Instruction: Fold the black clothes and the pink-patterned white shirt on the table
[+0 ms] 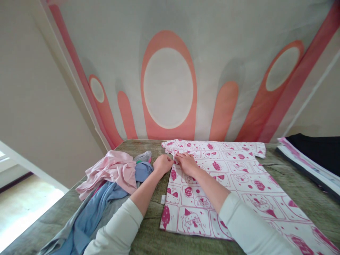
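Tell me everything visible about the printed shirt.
The shirt is white with magenta cartoon panels, apparently thin cloth, with short sleeves and a white side label. It lies spread nearly flat on the table, sleeves at the far end, lower right out of frame. The left hand and right hand touch its left edge below a sleeve.

No text, brand or number could be read for certain. On the white-and-magenta shirt (233,182), spread from the far edge of the table (151,226) toward the near side, dark magenta bubbles (259,185) carried pale marks that looked like lettering, too small and blurred to make out. A small white label (163,199) stuck out from the shirt's side, on the half toward the table's left edge; whatever was on it was too faint to tell.
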Motion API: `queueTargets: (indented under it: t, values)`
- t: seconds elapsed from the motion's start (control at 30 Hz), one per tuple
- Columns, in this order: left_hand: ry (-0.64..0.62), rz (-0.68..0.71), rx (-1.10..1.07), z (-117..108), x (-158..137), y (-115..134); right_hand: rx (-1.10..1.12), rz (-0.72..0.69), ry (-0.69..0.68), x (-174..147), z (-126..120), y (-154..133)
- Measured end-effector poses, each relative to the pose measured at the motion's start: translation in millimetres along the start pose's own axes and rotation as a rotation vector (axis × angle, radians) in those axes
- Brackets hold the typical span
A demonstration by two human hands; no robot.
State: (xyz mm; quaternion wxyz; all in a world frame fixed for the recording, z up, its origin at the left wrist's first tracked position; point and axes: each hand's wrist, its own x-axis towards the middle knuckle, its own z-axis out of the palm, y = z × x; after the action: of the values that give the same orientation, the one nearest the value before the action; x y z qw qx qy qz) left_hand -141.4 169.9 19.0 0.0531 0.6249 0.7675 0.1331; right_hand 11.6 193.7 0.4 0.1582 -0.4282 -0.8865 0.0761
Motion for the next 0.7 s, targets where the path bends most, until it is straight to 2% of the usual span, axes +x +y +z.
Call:
queueTargets:
  t: [0.17, 0.43, 0.53, 0.7]
  values:
    - [0.016, -0.005, -0.003, 1.9, 0.2, 0.7, -0.031, -0.012, -0.006, 1.5, 1.7, 0.9]
    - [0.028, 0.097, 0.015, -3.8, -9.3, 1.4, -0.069, -0.026, 0.043, -1.2, 0.5, -3.3]
    - [-0.034, 0.079, 0.023, -6.5, -9.5, -1.2, -0.076, -0.03, 0.045, -2.0, -0.2, -4.0]
    - [-0.21, 0.14, -0.025, -12.8, -5.8, -11.8, -0.08, -0.009, 0.024, -0.1, 2.3, -3.7]
